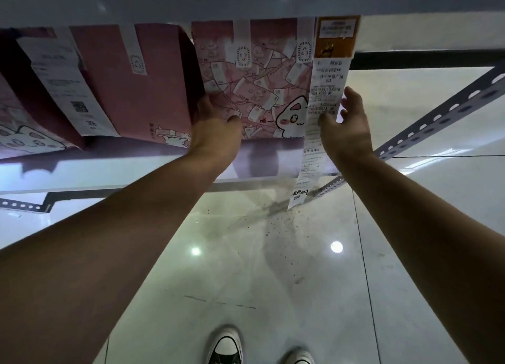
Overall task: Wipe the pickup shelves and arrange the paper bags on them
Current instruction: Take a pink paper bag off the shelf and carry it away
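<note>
pink cartoon paper bag (257,90) upright on white shelf (136,169), receipt (319,123) hanging

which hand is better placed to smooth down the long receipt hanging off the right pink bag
Right. The right hand already touches the long receipt, while the left hand grips the patterned pink bag's left edge, steadying it.
</note>
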`<action>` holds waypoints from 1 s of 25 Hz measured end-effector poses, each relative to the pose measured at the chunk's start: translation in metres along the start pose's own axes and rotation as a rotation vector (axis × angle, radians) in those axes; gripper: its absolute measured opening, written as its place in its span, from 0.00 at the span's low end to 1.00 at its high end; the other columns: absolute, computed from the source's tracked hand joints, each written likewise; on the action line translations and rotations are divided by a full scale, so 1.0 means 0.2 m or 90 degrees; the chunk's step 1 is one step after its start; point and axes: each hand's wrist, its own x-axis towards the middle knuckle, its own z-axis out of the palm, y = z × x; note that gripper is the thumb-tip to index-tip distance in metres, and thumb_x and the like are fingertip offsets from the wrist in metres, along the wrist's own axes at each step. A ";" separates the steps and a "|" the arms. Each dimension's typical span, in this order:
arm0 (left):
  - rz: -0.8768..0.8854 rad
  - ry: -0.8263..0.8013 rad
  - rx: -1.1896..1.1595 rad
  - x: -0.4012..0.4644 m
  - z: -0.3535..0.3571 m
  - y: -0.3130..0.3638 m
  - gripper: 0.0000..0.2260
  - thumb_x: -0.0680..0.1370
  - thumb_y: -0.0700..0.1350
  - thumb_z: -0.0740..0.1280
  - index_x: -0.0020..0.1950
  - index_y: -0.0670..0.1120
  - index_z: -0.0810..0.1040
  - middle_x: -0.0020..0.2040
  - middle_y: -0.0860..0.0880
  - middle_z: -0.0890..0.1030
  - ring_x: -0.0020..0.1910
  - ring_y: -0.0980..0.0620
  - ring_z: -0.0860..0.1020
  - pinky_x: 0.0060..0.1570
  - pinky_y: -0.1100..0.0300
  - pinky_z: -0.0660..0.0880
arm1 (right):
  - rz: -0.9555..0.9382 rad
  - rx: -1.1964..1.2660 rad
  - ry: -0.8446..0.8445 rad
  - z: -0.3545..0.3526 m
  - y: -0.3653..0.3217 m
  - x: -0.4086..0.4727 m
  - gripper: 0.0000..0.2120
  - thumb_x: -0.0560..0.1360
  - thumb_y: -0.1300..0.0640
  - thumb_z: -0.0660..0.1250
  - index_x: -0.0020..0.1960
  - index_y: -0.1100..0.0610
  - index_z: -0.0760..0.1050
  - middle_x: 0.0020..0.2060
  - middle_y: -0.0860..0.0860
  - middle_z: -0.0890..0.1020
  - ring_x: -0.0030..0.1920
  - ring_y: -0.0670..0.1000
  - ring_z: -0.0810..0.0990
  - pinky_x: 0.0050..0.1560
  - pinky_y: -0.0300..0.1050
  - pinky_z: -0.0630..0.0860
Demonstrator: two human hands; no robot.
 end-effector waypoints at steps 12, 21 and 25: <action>0.007 0.004 -0.120 -0.18 -0.07 0.09 0.23 0.79 0.37 0.64 0.73 0.46 0.68 0.62 0.46 0.78 0.54 0.46 0.80 0.58 0.50 0.79 | 0.057 0.072 0.019 -0.09 -0.04 -0.16 0.18 0.81 0.59 0.64 0.70 0.51 0.68 0.46 0.36 0.77 0.39 0.35 0.81 0.32 0.29 0.75; -0.023 0.029 -0.141 -0.55 -0.24 0.02 0.21 0.78 0.38 0.65 0.70 0.47 0.69 0.66 0.44 0.74 0.61 0.46 0.77 0.61 0.47 0.77 | 0.109 0.086 0.014 -0.21 -0.09 -0.54 0.18 0.79 0.60 0.63 0.68 0.51 0.70 0.48 0.40 0.80 0.45 0.41 0.81 0.40 0.39 0.76; -0.046 0.036 -0.144 -0.77 -0.38 0.02 0.20 0.78 0.39 0.66 0.69 0.49 0.69 0.64 0.45 0.74 0.58 0.46 0.79 0.56 0.47 0.80 | 0.138 0.100 0.001 -0.28 -0.14 -0.75 0.18 0.79 0.60 0.63 0.67 0.51 0.70 0.55 0.47 0.81 0.50 0.46 0.83 0.45 0.46 0.81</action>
